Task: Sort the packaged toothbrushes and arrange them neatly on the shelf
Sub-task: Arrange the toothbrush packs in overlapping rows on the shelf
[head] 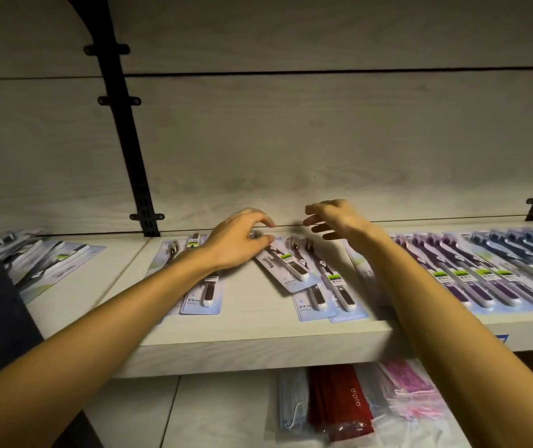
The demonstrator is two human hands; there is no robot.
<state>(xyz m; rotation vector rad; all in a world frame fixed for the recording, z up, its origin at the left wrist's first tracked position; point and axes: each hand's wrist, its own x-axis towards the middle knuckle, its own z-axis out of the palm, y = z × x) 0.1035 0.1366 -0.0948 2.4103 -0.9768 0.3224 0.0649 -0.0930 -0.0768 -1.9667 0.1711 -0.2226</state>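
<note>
Now | left hand [237, 240] pinches tilted toothbrush pack [286, 266]; right hand [339, 219] hovers, fingers loosely spread, empty

Pale woodgrain back wall [291, 130] with black slotted uprights [129, 150].

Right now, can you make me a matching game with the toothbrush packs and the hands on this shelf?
Things:
1. tilted pack
2. purple packs
3. dark blue packs
4. right hand

Places or states:
A. far right end of the shelf
B. in the air, fingers spread, holding nothing
C. crooked, its top end under the left hand
D. overlapping row just right of the right forearm

Pairs: 1-C, 2-D, 3-A, 4-B
</note>
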